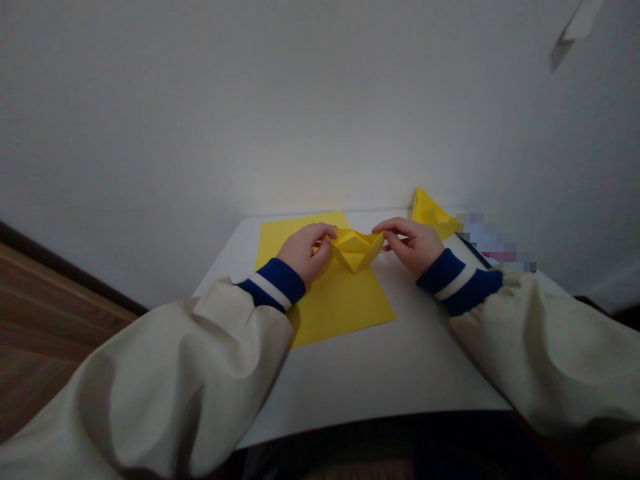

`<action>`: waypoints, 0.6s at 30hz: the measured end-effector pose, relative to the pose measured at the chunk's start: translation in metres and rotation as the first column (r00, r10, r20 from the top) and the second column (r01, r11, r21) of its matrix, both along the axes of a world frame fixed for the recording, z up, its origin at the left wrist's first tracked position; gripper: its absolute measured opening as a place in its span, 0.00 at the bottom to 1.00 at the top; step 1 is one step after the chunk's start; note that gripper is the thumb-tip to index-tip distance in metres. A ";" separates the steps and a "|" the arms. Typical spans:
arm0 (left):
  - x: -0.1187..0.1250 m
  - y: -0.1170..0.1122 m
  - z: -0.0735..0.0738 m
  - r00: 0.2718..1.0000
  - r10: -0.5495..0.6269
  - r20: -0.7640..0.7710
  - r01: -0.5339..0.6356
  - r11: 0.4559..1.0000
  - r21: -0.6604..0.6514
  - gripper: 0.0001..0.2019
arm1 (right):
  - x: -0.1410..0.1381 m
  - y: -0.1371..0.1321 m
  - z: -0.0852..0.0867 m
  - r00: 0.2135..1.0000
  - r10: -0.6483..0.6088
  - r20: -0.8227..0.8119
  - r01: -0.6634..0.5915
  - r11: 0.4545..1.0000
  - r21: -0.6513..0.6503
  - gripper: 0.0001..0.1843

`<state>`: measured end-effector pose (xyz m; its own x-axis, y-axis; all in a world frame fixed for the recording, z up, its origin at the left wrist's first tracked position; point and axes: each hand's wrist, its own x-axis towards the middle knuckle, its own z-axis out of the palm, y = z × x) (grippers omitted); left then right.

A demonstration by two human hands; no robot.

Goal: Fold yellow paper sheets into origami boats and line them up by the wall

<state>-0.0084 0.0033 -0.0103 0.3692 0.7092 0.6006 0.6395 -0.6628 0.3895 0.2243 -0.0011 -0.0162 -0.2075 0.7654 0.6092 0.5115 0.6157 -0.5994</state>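
Observation:
A folded yellow paper piece (356, 248) hangs just above the white table (400, 360), held between both hands. My left hand (304, 252) pinches its left end, fingers curled. Its right end is pinched by my right hand (413, 244). Under it lies a flat yellow paper sheet (325, 293). Both arms wear cream sleeves with blue, white-striped cuffs.
A second folded yellow paper shape (431, 215) stands at the table's back right, near the white wall (300, 120). A dark thin object (473, 251) lies beside a blurred patch at the right. Wooden floor (45, 320) shows at the left.

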 end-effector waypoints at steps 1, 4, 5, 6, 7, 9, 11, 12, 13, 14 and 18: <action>0.000 -0.001 0.000 0.999 0.024 -0.030 -0.025 0.999 -0.026 0.09 | 0.001 -0.001 0.002 0.997 -0.032 0.067 0.031 0.999 0.021 0.10; 0.000 -0.003 0.001 0.988 0.076 -0.136 -0.083 0.996 -0.042 0.10 | 0.004 -0.006 0.007 0.950 -0.143 0.277 0.125 0.989 0.082 0.09; -0.001 -0.003 0.002 0.984 0.082 -0.157 -0.089 0.995 -0.039 0.09 | 0.005 -0.008 0.009 0.926 -0.172 0.336 0.146 0.984 0.103 0.09; -0.001 -0.004 0.002 0.982 0.082 -0.170 -0.090 0.995 -0.038 0.09 | 0.005 -0.010 0.011 0.903 -0.195 0.384 0.160 0.980 0.120 0.09; -0.001 -0.004 0.002 0.981 0.078 -0.178 -0.086 0.995 -0.039 0.09 | 0.006 -0.011 0.012 0.883 -0.211 0.420 0.170 0.976 0.133 0.09; -0.002 -0.005 0.003 0.979 0.070 -0.189 -0.079 0.996 -0.039 0.09 | 0.007 -0.012 0.015 0.851 -0.206 0.483 0.166 0.978 0.125 0.07; -0.002 -0.005 0.003 0.978 0.083 -0.189 -0.093 0.995 -0.046 0.08 | 0.008 -0.012 0.016 0.834 -0.171 0.525 0.159 0.985 0.067 0.09; -0.002 -0.005 0.002 0.979 0.097 -0.177 -0.109 0.993 -0.055 0.07 | 0.009 -0.011 0.016 0.835 -0.149 0.530 0.158 0.987 0.028 0.11; -0.003 -0.005 0.002 0.981 0.114 -0.157 -0.127 0.989 -0.073 0.07 | 0.009 -0.010 0.015 0.844 -0.134 0.520 0.162 0.987 -0.009 0.13; -0.003 -0.004 0.001 0.983 0.128 -0.129 -0.141 0.985 -0.098 0.06 | 0.010 -0.008 0.015 0.858 -0.131 0.496 0.173 0.984 -0.038 0.14; -0.004 0.000 -0.002 0.990 0.139 -0.011 -0.139 0.970 -0.199 0.08 | 0.013 -0.003 0.008 0.918 -0.182 0.351 0.229 0.968 -0.097 0.15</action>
<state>-0.0124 0.0030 -0.0124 0.2569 0.8586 0.4437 0.7183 -0.4768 0.5067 0.2373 -0.0036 -0.0077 -0.2113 0.8825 0.4203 0.8041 0.4013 -0.4385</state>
